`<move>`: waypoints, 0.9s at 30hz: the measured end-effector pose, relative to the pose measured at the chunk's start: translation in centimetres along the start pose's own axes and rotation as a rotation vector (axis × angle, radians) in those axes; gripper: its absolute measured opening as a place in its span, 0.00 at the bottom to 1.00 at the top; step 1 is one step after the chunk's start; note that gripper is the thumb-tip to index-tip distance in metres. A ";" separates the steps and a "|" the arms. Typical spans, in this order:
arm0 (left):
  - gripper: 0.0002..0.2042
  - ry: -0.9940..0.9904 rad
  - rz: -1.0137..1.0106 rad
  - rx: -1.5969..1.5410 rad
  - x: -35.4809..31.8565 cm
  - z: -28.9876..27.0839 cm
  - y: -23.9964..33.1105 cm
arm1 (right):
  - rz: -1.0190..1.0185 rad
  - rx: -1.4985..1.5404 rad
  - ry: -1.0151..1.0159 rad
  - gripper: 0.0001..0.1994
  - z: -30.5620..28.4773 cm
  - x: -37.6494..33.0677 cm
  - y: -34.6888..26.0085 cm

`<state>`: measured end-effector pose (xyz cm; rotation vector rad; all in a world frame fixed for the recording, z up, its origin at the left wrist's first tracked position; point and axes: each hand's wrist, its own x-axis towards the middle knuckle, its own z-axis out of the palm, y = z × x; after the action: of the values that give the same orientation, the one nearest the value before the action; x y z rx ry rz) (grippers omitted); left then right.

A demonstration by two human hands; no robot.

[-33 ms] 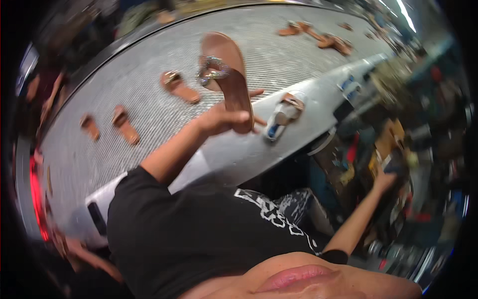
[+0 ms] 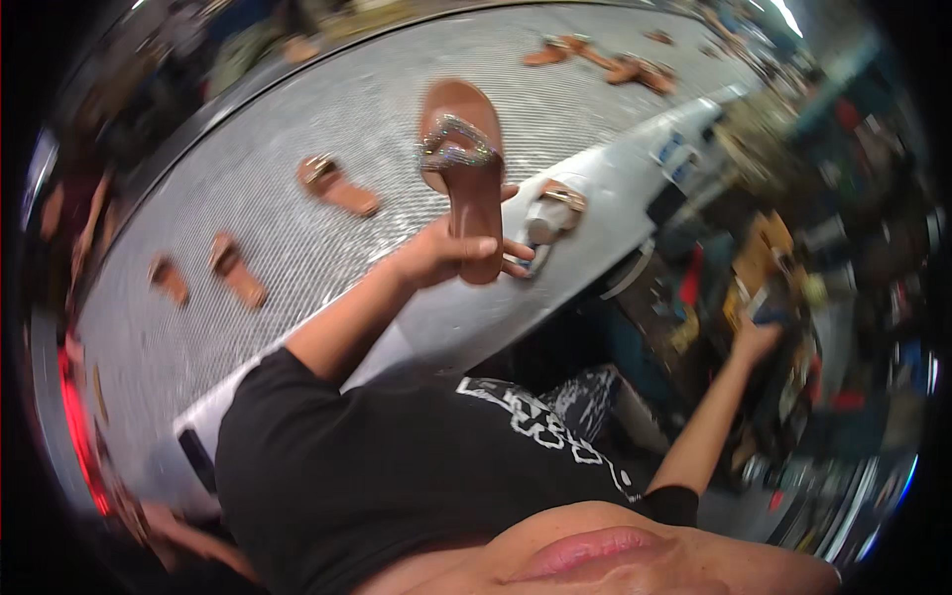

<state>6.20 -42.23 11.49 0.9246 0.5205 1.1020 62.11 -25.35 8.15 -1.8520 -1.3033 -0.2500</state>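
A tan slide sandal (image 2: 476, 210) with a glittery stone-covered strap is raised upright, toe up, over the grey ribbed conveyor's near edge. My left hand (image 2: 443, 253) grips it by the heel end, thumb across the insole and fingers behind. Just right of these fingers, another slide sandal (image 2: 560, 195) with a shiny strap and a pale filling lies on the metal ledge. Far to the right, my right hand (image 2: 759, 339) is closed around a small dark bluish object (image 2: 767, 315), too blurred to name, beside a brown and yellow item (image 2: 764, 253).
The ribbed conveyor (image 2: 387, 119) carries several tan sandals, among them a single sandal (image 2: 339, 186) and a pair (image 2: 238, 270) at left. A metal ledge (image 2: 466, 317) runs along its near side. A blue and white item (image 2: 677, 157) sits farther along the ledge. Cluttered goods fill the right side.
The sandal in my left hand has turned more upright, its strap facing me more fully. The conveyor and the sandals on it have shifted slightly left in view.
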 end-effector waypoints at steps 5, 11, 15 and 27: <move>0.33 -0.072 -0.403 -0.511 6.2 8.3 -9.8 | 0.197 1.124 -0.124 0.36 -0.6 -18.1 -12.0; 0.19 0.128 -0.039 -0.099 18.7 2.2 -5.3 | -0.196 0.955 -0.466 0.26 -7.3 -20.2 -15.9; 0.22 0.357 0.045 0.112 21.0 6.6 -10.3 | -0.209 1.046 -0.572 0.25 -8.3 -19.3 -13.7; 0.38 -0.343 -0.233 0.509 17.3 18.3 -11.7 | -0.133 0.342 -0.014 0.33 -1.6 -2.4 -2.4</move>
<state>32.95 -34.89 12.93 1.4249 0.6165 0.5851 59.43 -27.85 8.98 -1.4851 -1.3849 -0.0773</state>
